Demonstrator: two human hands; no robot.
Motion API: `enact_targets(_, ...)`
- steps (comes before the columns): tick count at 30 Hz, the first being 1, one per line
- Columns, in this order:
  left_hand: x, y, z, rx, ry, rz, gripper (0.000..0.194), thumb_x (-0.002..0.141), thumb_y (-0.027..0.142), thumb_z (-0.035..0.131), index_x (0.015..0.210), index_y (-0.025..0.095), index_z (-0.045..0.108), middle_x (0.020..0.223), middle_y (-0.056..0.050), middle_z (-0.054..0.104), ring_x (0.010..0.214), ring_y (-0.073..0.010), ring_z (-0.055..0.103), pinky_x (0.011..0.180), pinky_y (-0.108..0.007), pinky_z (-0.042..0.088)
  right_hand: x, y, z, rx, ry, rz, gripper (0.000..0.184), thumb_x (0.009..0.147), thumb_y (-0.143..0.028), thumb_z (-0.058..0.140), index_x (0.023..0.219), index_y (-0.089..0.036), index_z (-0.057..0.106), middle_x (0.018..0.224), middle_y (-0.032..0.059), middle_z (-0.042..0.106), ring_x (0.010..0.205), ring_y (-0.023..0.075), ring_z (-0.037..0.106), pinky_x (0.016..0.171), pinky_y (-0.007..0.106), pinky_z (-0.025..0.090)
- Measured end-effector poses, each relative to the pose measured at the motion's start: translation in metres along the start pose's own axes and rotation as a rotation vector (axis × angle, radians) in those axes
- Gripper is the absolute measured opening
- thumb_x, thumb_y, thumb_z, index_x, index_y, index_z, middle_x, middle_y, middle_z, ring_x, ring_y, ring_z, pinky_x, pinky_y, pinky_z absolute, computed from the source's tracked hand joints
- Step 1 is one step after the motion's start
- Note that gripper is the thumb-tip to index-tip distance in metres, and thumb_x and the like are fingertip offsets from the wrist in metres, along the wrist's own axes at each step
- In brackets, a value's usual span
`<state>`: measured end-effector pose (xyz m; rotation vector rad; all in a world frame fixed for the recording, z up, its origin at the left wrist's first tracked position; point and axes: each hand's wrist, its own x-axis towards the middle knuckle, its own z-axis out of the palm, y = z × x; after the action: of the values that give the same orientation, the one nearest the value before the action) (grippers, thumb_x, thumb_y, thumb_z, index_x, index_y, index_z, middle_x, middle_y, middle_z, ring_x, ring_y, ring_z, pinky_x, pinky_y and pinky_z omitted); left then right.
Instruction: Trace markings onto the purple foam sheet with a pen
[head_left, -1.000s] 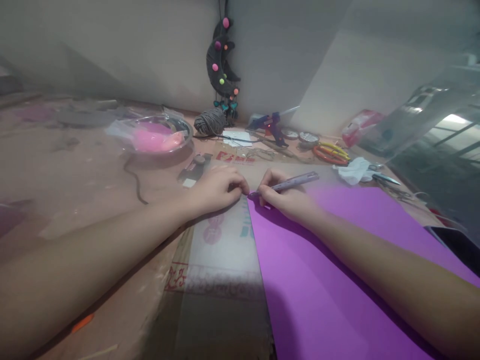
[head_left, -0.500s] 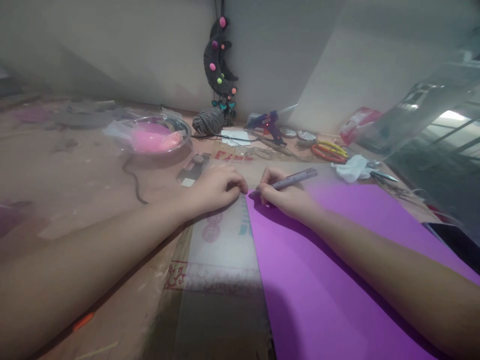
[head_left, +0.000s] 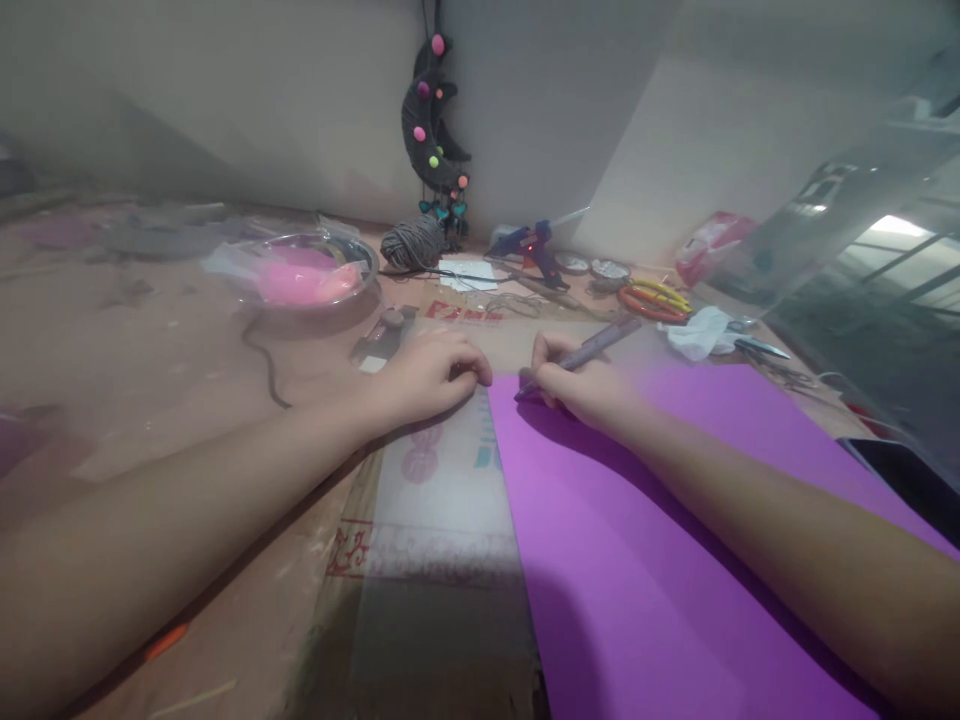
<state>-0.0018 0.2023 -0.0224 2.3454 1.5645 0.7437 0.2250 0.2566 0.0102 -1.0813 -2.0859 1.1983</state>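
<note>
A large purple sheet [head_left: 660, 520] lies flat on a cardboard-covered table [head_left: 442, 520]. My right hand [head_left: 581, 385] is closed round a grey-purple pen [head_left: 592, 348], its tip resting on the sheet's far left corner. My left hand [head_left: 427, 372] lies just left of that corner on the cardboard, fingers curled and pressed down; I cannot make out anything in them. Both forearms stretch across the table from the near edge.
At the back stand a clear bowl with pink material [head_left: 300, 272], a ball of grey yarn [head_left: 411, 243], a blue glue gun [head_left: 525, 245], orange-handled scissors [head_left: 651, 298], a white cloth [head_left: 697, 332] and a dark crescent moon ornament [head_left: 431, 125] on the wall. A black cord [head_left: 262, 360] trails left.
My right hand has shifted slightly right along the sheet's top edge and the pen now tilts more upright. My left hand stays in place.
</note>
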Motion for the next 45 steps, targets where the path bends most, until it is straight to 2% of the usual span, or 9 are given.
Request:
enact_targets(13, 0.001, 0.001, -0.001, 0.01, 0.0, -0.01, 0.026, 0.09, 0.015, 0.057, 0.094, 0.022, 0.082, 0.095, -0.005, 0.077, 0.096, -0.0238, 0.069, 0.097, -0.04, 0.05, -0.001, -0.003, -0.008, 0.079, -0.134, 0.071, 0.017, 0.066, -0.027, 0.057, 0.057, -0.025, 0.043, 0.039, -0.0064, 0.042, 0.039, 0.0094, 0.034, 0.043, 0.025, 0.022)
enact_targets(21, 0.0, 0.0, 0.0, 0.011, -0.004, -0.006, 0.025, 0.091, 0.016, 0.058, 0.096, 0.023, 0.081, 0.096, -0.004, 0.077, 0.097, -0.0236, 0.068, 0.098, -0.04, 0.05, -0.011, -0.015, -0.014, 0.09, -0.23, 0.119, 0.017, 0.069, -0.023, 0.058, 0.058, -0.024, 0.045, 0.042, -0.0053, 0.043, 0.041, 0.0089, 0.034, 0.044, 0.024, 0.022)
enact_targets(30, 0.0, 0.0, 0.001, 0.012, -0.01, -0.008, 0.025, 0.09, 0.016, 0.057, 0.097, 0.021, 0.081, 0.097, -0.005, 0.078, 0.097, -0.0243, 0.069, 0.097, -0.041, 0.05, -0.012, -0.007, -0.013, 0.233, -0.345, 0.141, 0.018, 0.07, -0.02, 0.062, 0.06, -0.024, 0.047, 0.041, -0.0071, 0.043, 0.039, 0.0083, 0.034, 0.042, 0.023, 0.02)
enact_targets(32, 0.0, 0.003, 0.001, 0.03, -0.006, -0.005, 0.024, 0.091, 0.016, 0.057, 0.099, 0.021, 0.079, 0.099, -0.005, 0.078, 0.098, -0.024, 0.069, 0.097, -0.041, 0.051, -0.008, 0.003, -0.011, 0.359, -0.296, 0.125, 0.017, 0.072, -0.023, 0.062, 0.062, -0.024, 0.048, 0.039, -0.0071, 0.044, 0.036, 0.009, 0.032, 0.04, 0.023, 0.02)
enact_targets(34, 0.0, 0.004, -0.003, 0.065, 0.012, -0.01, 0.026, 0.093, 0.015, 0.055, 0.102, 0.02, 0.078, 0.103, -0.006, 0.078, 0.101, -0.0243, 0.069, 0.098, -0.04, 0.052, -0.001, 0.014, -0.008, 0.459, -0.133, 0.035, 0.015, 0.075, -0.026, 0.063, 0.065, -0.025, 0.051, 0.04, -0.0067, 0.047, 0.035, 0.0104, 0.035, 0.039, 0.024, 0.024)
enact_targets(36, 0.0, 0.001, -0.012, 0.15, 0.043, -0.041, 0.028, 0.096, 0.016, 0.052, 0.108, 0.019, 0.077, 0.111, -0.009, 0.077, 0.106, -0.0267, 0.069, 0.099, -0.042, 0.053, 0.007, 0.024, -0.007, 0.455, 0.052, -0.072, 0.014, 0.081, -0.029, 0.064, 0.071, -0.024, 0.055, 0.044, -0.0062, 0.053, 0.038, 0.0112, 0.041, 0.04, 0.024, 0.03)
enact_targets(38, -0.001, -0.008, -0.025, 0.287, 0.093, -0.086, 0.03, 0.096, 0.018, 0.052, 0.113, 0.017, 0.077, 0.12, -0.014, 0.074, 0.112, -0.0313, 0.068, 0.101, -0.046, 0.053, 0.012, 0.029, -0.007, 0.418, 0.161, -0.112, 0.015, 0.088, -0.032, 0.065, 0.077, -0.024, 0.058, 0.048, -0.0057, 0.057, 0.04, 0.0112, 0.044, 0.041, 0.023, 0.033)
enact_targets(41, -0.004, -0.03, -0.043, 0.459, 0.141, -0.115, 0.031, 0.09, 0.015, 0.056, 0.112, 0.015, 0.078, 0.122, -0.019, 0.073, 0.114, -0.036, 0.068, 0.101, -0.049, 0.052, 0.017, 0.028, -0.007, 0.405, 0.215, -0.094, 0.021, 0.093, -0.04, 0.066, 0.083, -0.024, 0.059, 0.052, -0.0049, 0.06, 0.042, 0.0111, 0.047, 0.04, 0.022, 0.032)
enact_targets(45, -0.009, -0.043, -0.054, 0.555, 0.069, -0.109, 0.03, 0.089, 0.018, 0.055, 0.11, 0.017, 0.077, 0.111, -0.016, 0.077, 0.104, -0.0351, 0.071, 0.09, -0.044, 0.055, 0.019, 0.028, -0.005, 0.373, 0.222, -0.129, 0.042, 0.095, -0.065, 0.066, 0.093, -0.023, 0.063, 0.065, -0.0019, 0.068, 0.045, 0.0101, 0.051, 0.041, 0.022, 0.034)
